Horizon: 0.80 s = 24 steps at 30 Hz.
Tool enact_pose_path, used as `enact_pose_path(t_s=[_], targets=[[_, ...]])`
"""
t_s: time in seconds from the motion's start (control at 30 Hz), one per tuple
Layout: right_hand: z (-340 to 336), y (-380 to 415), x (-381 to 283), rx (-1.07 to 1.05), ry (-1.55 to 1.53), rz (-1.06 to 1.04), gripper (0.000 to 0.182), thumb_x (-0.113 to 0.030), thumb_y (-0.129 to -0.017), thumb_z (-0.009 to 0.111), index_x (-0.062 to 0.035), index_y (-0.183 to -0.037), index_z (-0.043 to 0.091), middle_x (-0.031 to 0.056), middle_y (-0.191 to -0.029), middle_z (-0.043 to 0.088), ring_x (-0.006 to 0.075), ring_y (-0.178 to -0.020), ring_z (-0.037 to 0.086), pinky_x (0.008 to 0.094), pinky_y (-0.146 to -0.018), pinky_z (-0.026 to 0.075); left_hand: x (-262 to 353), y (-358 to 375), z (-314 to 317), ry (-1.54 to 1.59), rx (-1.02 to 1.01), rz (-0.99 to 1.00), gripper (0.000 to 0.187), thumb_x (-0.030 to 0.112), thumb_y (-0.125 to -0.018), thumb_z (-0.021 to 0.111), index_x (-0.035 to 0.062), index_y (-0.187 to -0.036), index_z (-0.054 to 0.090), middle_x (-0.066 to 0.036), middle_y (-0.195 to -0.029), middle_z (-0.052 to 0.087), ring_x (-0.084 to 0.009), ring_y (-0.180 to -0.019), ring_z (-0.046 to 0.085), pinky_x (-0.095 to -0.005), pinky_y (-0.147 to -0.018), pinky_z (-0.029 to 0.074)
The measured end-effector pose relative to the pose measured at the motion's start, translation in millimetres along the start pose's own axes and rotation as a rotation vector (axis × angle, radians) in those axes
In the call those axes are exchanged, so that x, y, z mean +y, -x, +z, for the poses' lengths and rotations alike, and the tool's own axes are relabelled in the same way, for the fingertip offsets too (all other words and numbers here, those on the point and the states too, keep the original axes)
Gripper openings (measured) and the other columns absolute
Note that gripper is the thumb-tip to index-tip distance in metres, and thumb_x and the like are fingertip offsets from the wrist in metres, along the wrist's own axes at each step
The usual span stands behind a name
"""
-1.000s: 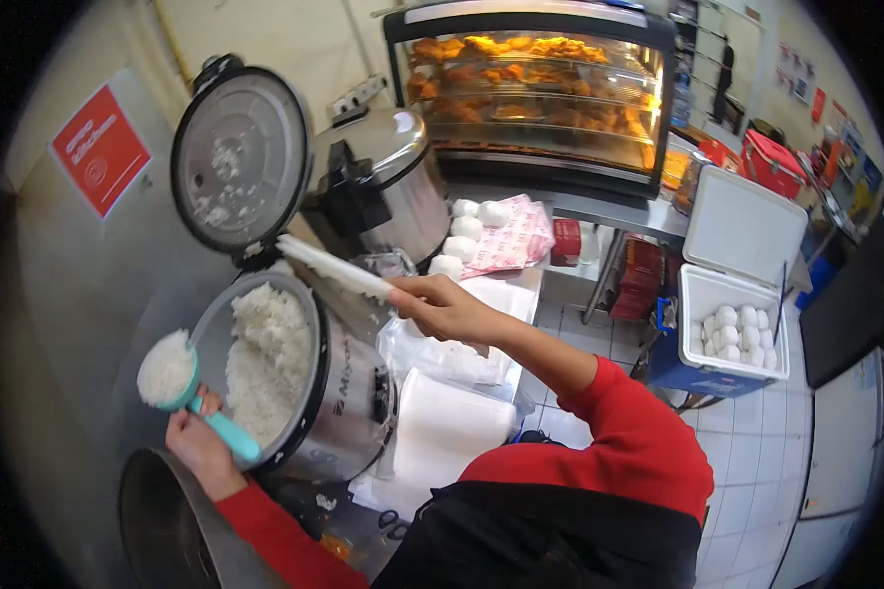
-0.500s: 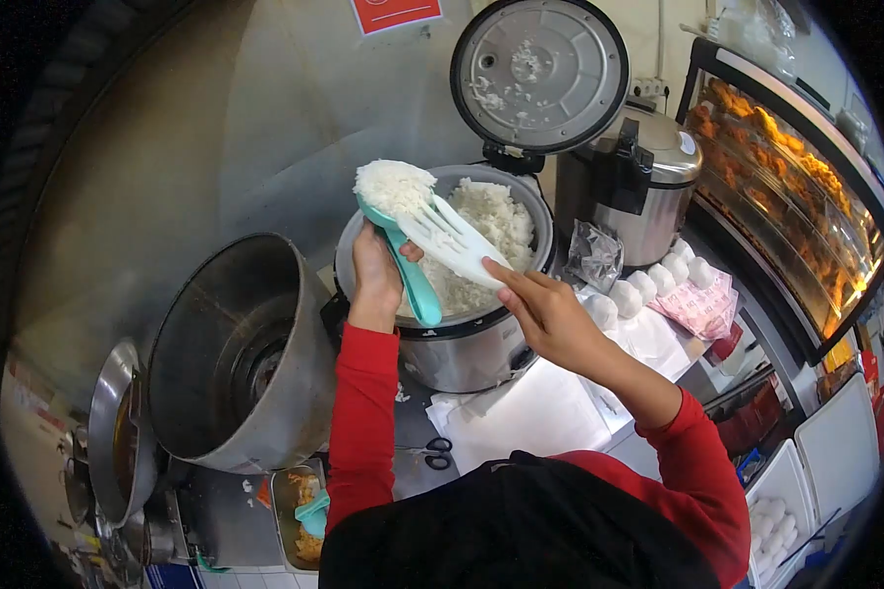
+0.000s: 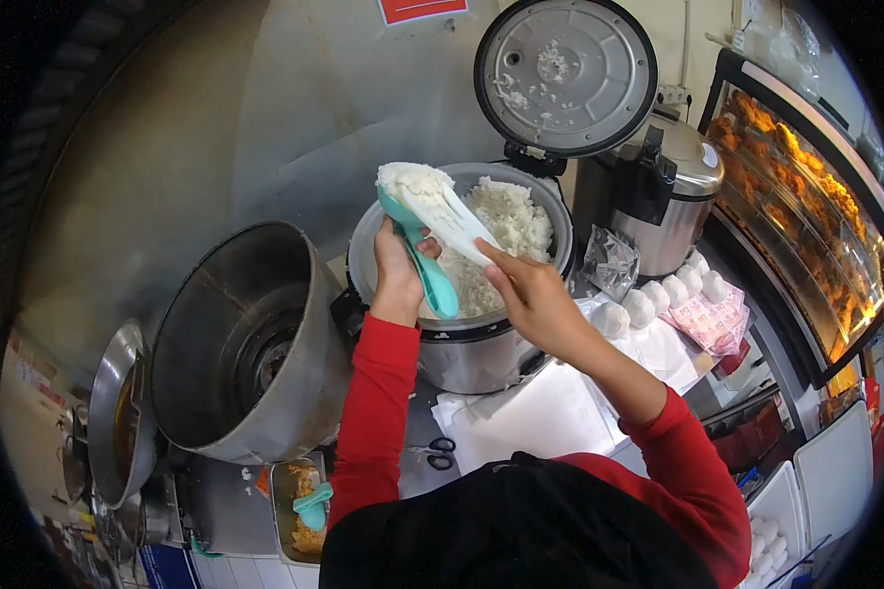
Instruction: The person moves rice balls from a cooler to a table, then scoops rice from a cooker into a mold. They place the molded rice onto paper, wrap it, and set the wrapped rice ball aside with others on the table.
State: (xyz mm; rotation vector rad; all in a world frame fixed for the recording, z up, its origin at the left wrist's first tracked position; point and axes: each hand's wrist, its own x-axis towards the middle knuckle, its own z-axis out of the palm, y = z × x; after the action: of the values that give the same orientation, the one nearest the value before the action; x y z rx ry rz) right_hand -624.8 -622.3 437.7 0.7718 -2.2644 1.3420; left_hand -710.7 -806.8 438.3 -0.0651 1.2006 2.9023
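My left hand [image 3: 396, 275] is closed around a turquoise scoop [image 3: 436, 285], its bowl tilted up and heaped with white rice [image 3: 403, 177]. A white slotted rice paddle [image 3: 457, 226] is pinched at its handle by my right hand [image 3: 538, 294]. The paddle's blade lies against the rice in the scoop. Both tools are above the open rice cooker [image 3: 467, 361], which holds a large mound of cooked rice [image 3: 511, 218]. Grains cling to the raised cooker lid [image 3: 570, 79]. My left fingers are partly hidden behind the scoop.
A large empty metal pot [image 3: 255, 344] stands at left. White paper sheets [image 3: 521, 417], black-handled scissors [image 3: 440, 452] and several wrapped rice balls [image 3: 641, 308] lie on the counter. A second cooker [image 3: 692, 177] and a fried-food display case [image 3: 796, 196] are at right.
The paddle's blade has slid up and over the rice in the scoop, which looks more pressed down. The whole view has shifted slightly, so the scene sits further right.
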Motion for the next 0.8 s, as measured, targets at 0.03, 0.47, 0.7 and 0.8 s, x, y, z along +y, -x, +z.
enact_pose_path(t_s=[0.03,0.47,0.7,0.8], targets=[[-7,2,-3,-0.031,-0.019,0.034,0.034,-0.014,-0.092,0.052,0.0001,-0.122,0.054,0.0237,-0.068,0.057,0.0356,-0.061,0.058,0.0417,-0.058,0.044,0,-2,-3,0.012,0.003,-0.003,0.037,0.034,-0.098,0.026,0.0067,-0.094,0.049,-0.003,-0.072,0.046,-0.0087,-0.050,0.036,-0.0219,-0.043,0.032],[-19,-18,-24,-0.149,0.037,0.128,0.033,-0.014,-0.091,0.050,0.0068,-0.115,0.057,0.0291,-0.066,0.057,0.0422,-0.063,0.059,0.0447,-0.063,0.046,-13,-7,-1,-0.030,0.055,-0.038,0.043,0.042,-0.098,0.023,0.0092,-0.090,0.049,0.000,-0.063,0.040,-0.0072,-0.043,0.031,-0.0204,-0.039,0.027],[10,-60,14,0.024,0.050,-0.006,0.032,-0.012,-0.090,0.051,0.0069,-0.114,0.057,0.0276,-0.060,0.051,0.0353,-0.054,0.056,0.0412,-0.057,0.043,-5,-1,11,-0.160,0.024,0.025,0.037,0.035,-0.097,0.028,0.0071,-0.093,0.052,0.000,-0.062,0.044,-0.0048,-0.042,0.033,-0.0178,-0.036,0.027],[23,-62,23,0.068,0.042,-0.016,0.033,-0.013,-0.090,0.051,0.0072,-0.116,0.056,0.0265,-0.057,0.049,0.0332,-0.047,0.053,0.0397,-0.052,0.042,-10,-5,11,-0.283,0.040,0.044,0.043,0.042,-0.097,0.023,0.0099,-0.093,0.052,0.001,-0.066,0.041,-0.0055,-0.043,0.032,-0.0185,-0.037,0.028]])
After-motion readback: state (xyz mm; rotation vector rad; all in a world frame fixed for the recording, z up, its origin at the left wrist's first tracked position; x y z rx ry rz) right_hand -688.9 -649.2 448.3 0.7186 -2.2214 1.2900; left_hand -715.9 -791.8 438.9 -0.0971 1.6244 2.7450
